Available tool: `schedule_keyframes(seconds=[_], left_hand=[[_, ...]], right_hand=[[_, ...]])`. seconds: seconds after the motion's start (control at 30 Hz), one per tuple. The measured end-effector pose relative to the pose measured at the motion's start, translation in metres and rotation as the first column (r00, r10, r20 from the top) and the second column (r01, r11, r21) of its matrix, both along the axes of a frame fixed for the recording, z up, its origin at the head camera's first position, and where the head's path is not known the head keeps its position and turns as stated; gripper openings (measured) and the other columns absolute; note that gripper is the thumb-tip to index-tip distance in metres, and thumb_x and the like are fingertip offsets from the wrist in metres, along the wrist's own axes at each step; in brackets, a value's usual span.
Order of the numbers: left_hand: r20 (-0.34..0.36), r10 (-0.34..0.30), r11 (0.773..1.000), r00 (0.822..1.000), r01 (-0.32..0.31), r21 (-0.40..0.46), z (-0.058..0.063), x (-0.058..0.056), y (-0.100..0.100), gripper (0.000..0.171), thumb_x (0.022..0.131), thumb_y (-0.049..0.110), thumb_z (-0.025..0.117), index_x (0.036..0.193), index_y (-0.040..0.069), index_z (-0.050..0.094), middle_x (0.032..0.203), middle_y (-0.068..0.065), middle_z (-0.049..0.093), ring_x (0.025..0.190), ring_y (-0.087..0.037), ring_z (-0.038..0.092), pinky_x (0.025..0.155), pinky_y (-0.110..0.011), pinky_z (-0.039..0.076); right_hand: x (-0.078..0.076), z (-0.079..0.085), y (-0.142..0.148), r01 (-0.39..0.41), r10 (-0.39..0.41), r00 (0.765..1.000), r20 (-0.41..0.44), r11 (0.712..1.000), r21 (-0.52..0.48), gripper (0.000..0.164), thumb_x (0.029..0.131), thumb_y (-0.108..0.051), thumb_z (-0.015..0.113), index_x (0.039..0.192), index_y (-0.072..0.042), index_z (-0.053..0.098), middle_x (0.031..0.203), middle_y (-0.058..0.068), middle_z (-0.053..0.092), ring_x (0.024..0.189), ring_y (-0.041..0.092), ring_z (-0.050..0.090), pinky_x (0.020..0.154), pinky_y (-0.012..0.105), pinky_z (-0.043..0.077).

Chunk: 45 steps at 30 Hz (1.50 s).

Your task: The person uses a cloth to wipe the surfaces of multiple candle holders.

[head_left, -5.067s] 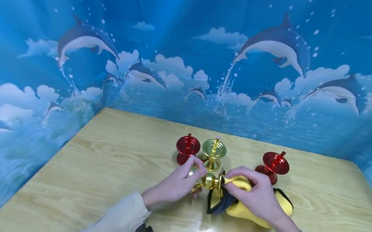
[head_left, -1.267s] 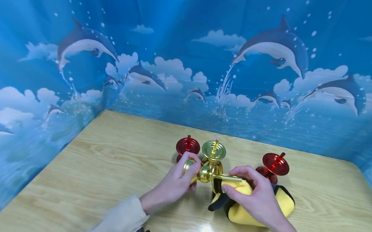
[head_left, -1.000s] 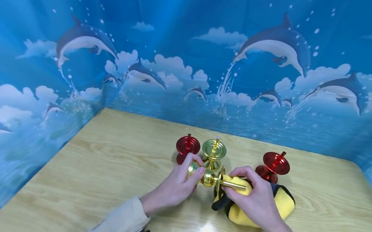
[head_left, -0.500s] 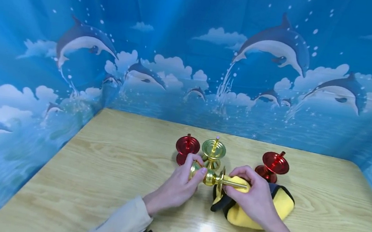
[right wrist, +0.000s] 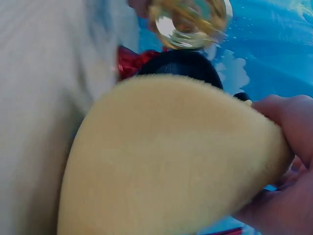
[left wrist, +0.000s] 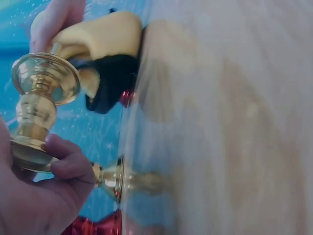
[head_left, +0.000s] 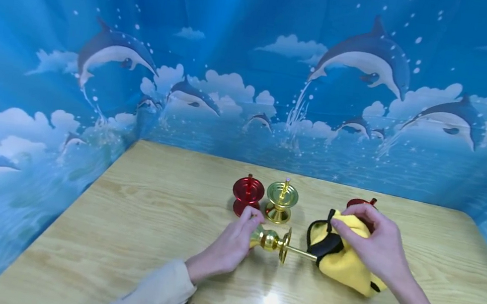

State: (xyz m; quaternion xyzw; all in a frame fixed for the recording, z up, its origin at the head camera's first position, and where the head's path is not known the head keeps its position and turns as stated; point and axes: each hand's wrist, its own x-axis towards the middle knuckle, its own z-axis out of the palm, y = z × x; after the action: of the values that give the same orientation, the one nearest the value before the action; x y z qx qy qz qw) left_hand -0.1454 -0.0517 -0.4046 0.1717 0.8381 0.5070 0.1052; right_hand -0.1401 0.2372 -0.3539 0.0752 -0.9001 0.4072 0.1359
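Observation:
My left hand (head_left: 229, 244) grips the base end of a shiny gold candlestick (head_left: 270, 240), tilted on its side over the table. Its dished plate faces right, and a thin spike runs from it toward the cloth, the tip overlapping the cloth's dark edge in the head view. My right hand (head_left: 380, 247) pinches the upper part of a yellow cloth (head_left: 343, 270) with dark patches and black edging, bunched in soft folds. Through the right wrist view the cloth (right wrist: 166, 156) fills the middle, fingers at its right edge. Curled fingers wrap the candlestick's base (left wrist: 32, 154) in the left wrist view.
Behind my hands stand an upright red candlestick (head_left: 248, 189) and, just right of it, a gold one (head_left: 282, 196). Another red candlestick (head_left: 358, 202) is mostly hidden behind my right hand and the cloth. A blue dolphin-print curtain (head_left: 228, 130) borders the wooden table (head_left: 166, 188).
My right hand has moved right with the cloth, away from the candlestick's plate and most of its spike. Earlier the cloth was held against the spike. My left hand keeps its grip, nearly in place.

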Motion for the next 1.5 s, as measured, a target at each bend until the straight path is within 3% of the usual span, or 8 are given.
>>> schedule_keyframes(seconds=[0.2, 0.37, 0.73, 1.03, 1.17, 1.3, 1.4, 1.5], left_hand=[[-0.019, -0.054, 0.997, 0.998, 0.053, -0.050, -0.005, 0.008, 0.014, 0.044, 0.111, 0.047, 0.015, 0.128, 0.015, 0.040, 0.081, 0.002, 0.044, 0.066, -0.011, 0.043, 0.065, -0.029, 0.046], [-0.035, -0.057, 0.998, 0.998, 0.055, -0.042, -0.007, 0.012, 0.024, 0.044, 0.112, 0.045, 0.018, 0.129, 0.012, 0.039, 0.079, 0.003, 0.045, 0.061, -0.009, 0.039, 0.059, -0.026, 0.044], [-0.086, -0.053, 0.997, 0.995, 0.048, -0.054, -0.008, 0.015, 0.031, 0.036, 0.112, 0.043, 0.019, 0.123, 0.014, 0.039, 0.082, 0.003, 0.046, 0.064, -0.007, 0.041, 0.059, -0.025, 0.043], [-0.135, -0.008, 1.000, 0.991, 0.006, -0.020, -0.008, 0.014, 0.039, 0.036, 0.113, 0.038, 0.020, 0.123, 0.010, 0.039, 0.081, 0.003, 0.045, 0.064, -0.007, 0.041, 0.059, -0.023, 0.042], [-0.074, 0.030, 0.999, 0.997, -0.028, 0.033, -0.008, 0.012, 0.042, 0.035, 0.113, 0.036, 0.021, 0.124, 0.008, 0.039, 0.078, 0.003, 0.044, 0.061, -0.008, 0.040, 0.056, -0.025, 0.042], [0.000, 0.095, 0.992, 0.995, -0.095, 0.080, -0.008, 0.009, 0.044, 0.034, 0.113, 0.037, 0.022, 0.121, 0.009, 0.040, 0.077, 0.002, 0.043, 0.063, -0.011, 0.041, 0.058, -0.028, 0.043], [0.005, 0.130, 0.988, 0.991, -0.130, 0.086, -0.008, 0.007, 0.044, 0.033, 0.112, 0.039, 0.023, 0.119, 0.011, 0.039, 0.079, 0.002, 0.042, 0.067, -0.013, 0.043, 0.062, -0.029, 0.044], [-0.023, 0.142, 0.987, 0.990, -0.140, 0.079, -0.007, 0.006, 0.042, 0.030, 0.112, 0.038, 0.024, 0.118, 0.012, 0.038, 0.080, 0.001, 0.043, 0.069, -0.012, 0.044, 0.064, -0.028, 0.044]], right_hand=[[0.000, 0.011, -0.011, -0.006, -0.008, 0.974, -0.225, 0.998, -0.059, 0.021, 0.083, -0.010, 0.085, 0.099, -0.014, 0.072, 0.093, -0.016, 0.068, 0.067, 0.001, 0.061, 0.054, 0.017, 0.047], [0.006, 0.001, -0.032, -0.129, 0.149, 0.937, -0.315, 0.988, 0.084, 0.025, 0.077, -0.007, 0.088, 0.093, -0.018, 0.073, 0.087, -0.007, 0.070, 0.069, 0.002, 0.054, 0.058, 0.018, 0.042], [0.018, -0.015, -0.044, -0.217, 0.273, 0.942, -0.195, 0.938, 0.269, 0.021, 0.085, -0.014, 0.080, 0.087, -0.034, 0.073, 0.102, -0.014, 0.073, 0.094, 0.008, 0.060, 0.078, 0.031, 0.049], [0.020, -0.006, -0.055, -0.199, 0.193, 0.980, 0.049, 0.925, 0.324, 0.018, 0.085, -0.018, 0.074, 0.092, -0.027, 0.060, 0.086, -0.012, 0.060, 0.071, 0.007, 0.047, 0.063, 0.023, 0.038], [0.025, -0.009, -0.064, -0.138, 0.200, 0.975, -0.099, 0.888, 0.439, 0.019, 0.079, -0.014, 0.074, 0.090, -0.021, 0.061, 0.087, -0.003, 0.062, 0.071, 0.014, 0.052, 0.061, 0.029, 0.044], [0.032, -0.020, -0.071, 0.005, 0.248, 0.893, -0.375, 0.829, 0.560, 0.023, 0.072, -0.013, 0.076, 0.090, -0.015, 0.062, 0.098, 0.010, 0.068, 0.082, 0.029, 0.060, 0.067, 0.041, 0.053], [0.035, -0.029, -0.073, 0.052, 0.233, 0.856, -0.461, 0.849, 0.527, 0.027, 0.072, -0.014, 0.077, 0.095, -0.012, 0.064, 0.105, 0.013, 0.067, 0.089, 0.032, 0.061, 0.069, 0.044, 0.052], [0.036, -0.034, -0.075, 0.049, 0.167, 0.872, -0.460, 0.906, 0.421, 0.028, 0.075, -0.017, 0.079, 0.099, -0.011, 0.066, 0.108, 0.010, 0.067, 0.095, 0.030, 0.062, 0.073, 0.045, 0.052]])
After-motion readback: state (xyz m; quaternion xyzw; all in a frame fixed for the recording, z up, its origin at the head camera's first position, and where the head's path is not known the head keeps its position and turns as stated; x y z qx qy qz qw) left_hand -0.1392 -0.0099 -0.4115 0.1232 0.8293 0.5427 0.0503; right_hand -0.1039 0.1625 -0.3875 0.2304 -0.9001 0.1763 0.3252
